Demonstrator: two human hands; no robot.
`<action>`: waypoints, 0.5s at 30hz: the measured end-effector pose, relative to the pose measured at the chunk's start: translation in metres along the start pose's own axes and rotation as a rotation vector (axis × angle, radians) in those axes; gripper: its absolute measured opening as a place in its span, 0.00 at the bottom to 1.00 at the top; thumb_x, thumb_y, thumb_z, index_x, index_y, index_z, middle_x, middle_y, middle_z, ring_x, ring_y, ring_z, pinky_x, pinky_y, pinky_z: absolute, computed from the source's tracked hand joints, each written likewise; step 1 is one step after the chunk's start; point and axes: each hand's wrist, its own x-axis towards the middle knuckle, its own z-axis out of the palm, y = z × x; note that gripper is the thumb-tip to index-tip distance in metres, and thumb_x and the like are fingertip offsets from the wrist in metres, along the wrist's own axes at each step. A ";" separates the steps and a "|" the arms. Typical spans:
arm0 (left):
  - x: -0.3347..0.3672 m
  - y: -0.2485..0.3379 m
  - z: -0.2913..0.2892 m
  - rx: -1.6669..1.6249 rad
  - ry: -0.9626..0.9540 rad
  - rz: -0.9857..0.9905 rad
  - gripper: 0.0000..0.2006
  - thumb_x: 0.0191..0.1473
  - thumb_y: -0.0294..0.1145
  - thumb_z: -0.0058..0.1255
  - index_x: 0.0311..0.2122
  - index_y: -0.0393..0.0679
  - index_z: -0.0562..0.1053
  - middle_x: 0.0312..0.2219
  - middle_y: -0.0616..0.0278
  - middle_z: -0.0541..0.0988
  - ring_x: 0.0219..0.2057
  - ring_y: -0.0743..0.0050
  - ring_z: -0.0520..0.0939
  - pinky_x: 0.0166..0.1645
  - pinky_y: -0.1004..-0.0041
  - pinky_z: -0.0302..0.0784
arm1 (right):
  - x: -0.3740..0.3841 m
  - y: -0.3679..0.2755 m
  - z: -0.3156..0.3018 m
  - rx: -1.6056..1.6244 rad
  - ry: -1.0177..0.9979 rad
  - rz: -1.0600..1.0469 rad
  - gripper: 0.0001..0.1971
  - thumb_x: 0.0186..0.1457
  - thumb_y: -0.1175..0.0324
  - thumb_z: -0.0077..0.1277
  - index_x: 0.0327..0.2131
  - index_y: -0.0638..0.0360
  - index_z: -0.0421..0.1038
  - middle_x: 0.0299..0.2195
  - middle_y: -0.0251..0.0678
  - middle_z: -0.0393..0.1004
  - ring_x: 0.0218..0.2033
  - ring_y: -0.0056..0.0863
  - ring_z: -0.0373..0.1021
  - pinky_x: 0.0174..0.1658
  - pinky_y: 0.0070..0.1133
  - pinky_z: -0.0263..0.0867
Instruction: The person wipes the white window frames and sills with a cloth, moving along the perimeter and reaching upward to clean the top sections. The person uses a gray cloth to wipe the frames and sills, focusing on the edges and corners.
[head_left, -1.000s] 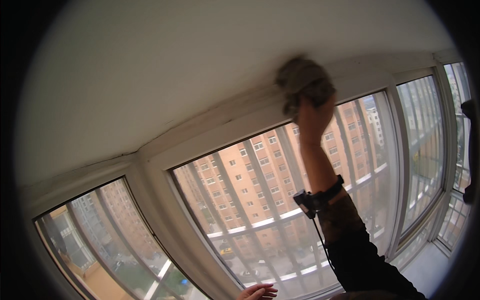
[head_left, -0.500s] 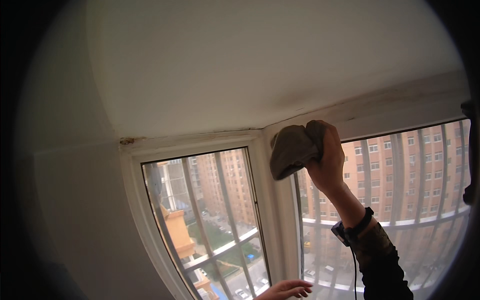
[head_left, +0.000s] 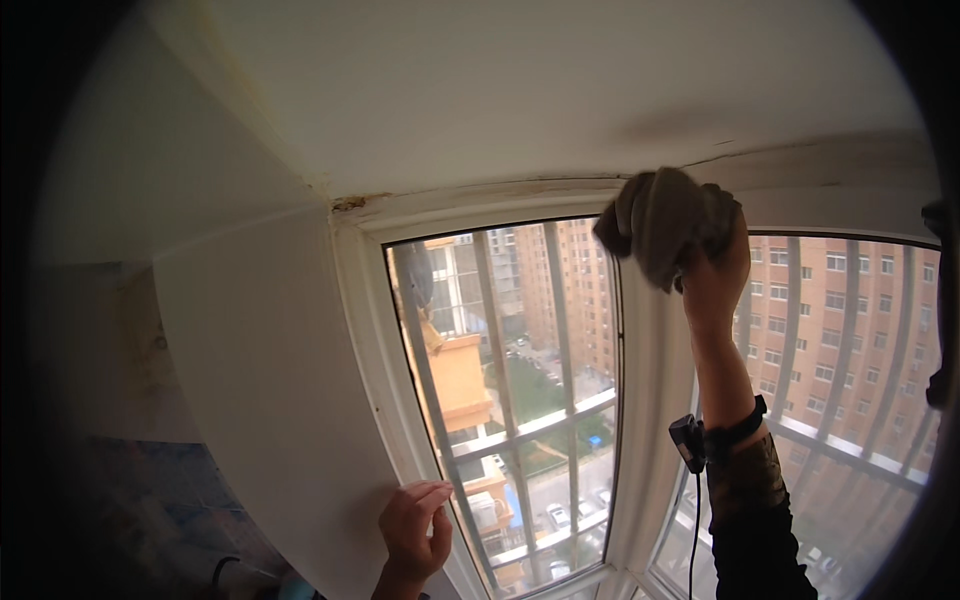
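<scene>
My right hand is raised high and grips a bunched grey-brown cloth. The cloth sits at the top of the white corner post between two windows, just under the ceiling; part of my fingers is hidden behind its folds. Lower down, my left hand is held up at the left side of the white window frame. Its fingers are slightly bent with the thumb apart, and nothing is in it. The fingertips overlap the frame's edge, though whether they touch it I cannot tell.
A cracked, stained seam runs where the ceiling meets the frames, with a brown damaged patch at the left corner. Bars stand outside the glass. A black device with a cable is strapped to my right wrist.
The view has swung left, so the windows sit farther right. My right hand with the cloth has shifted to the corner post's top. My left hand has risen beside the left frame.
</scene>
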 end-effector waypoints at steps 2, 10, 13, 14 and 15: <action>-0.001 -0.002 -0.011 0.081 0.019 0.026 0.12 0.53 0.20 0.50 0.42 0.41 0.77 0.38 0.56 0.83 0.39 0.53 0.84 0.45 0.61 0.81 | -0.019 0.000 0.014 0.320 0.010 0.199 0.21 0.57 0.78 0.53 0.54 0.65 0.68 0.48 0.40 0.76 0.49 0.29 0.73 0.56 0.26 0.67; -0.015 0.001 0.008 0.089 -0.077 0.078 0.09 0.53 0.23 0.53 0.40 0.42 0.79 0.38 0.57 0.83 0.40 0.57 0.85 0.45 0.64 0.81 | -0.071 -0.019 0.116 0.518 -0.278 0.168 0.22 0.51 0.79 0.54 0.52 0.64 0.69 0.47 0.46 0.77 0.50 0.37 0.75 0.53 0.30 0.71; -0.009 0.005 0.031 -0.034 -0.089 0.074 0.10 0.53 0.22 0.55 0.41 0.41 0.79 0.38 0.55 0.84 0.40 0.57 0.86 0.45 0.63 0.82 | -0.075 -0.051 0.164 0.621 -0.479 0.378 0.23 0.49 0.75 0.56 0.51 0.65 0.69 0.48 0.51 0.77 0.51 0.43 0.76 0.53 0.33 0.71; -0.006 0.006 0.038 -0.082 -0.111 0.083 0.11 0.52 0.22 0.55 0.42 0.41 0.79 0.38 0.55 0.84 0.40 0.57 0.86 0.45 0.63 0.82 | -0.078 -0.066 0.178 0.614 -0.509 0.392 0.22 0.49 0.73 0.57 0.50 0.65 0.69 0.47 0.52 0.77 0.51 0.46 0.75 0.53 0.35 0.70; -0.002 0.005 0.045 -0.144 -0.131 0.096 0.11 0.52 0.21 0.56 0.42 0.40 0.79 0.38 0.55 0.84 0.40 0.56 0.86 0.45 0.63 0.83 | -0.078 -0.081 0.191 0.613 -0.545 0.419 0.22 0.48 0.71 0.57 0.49 0.65 0.70 0.46 0.53 0.77 0.50 0.50 0.74 0.53 0.37 0.70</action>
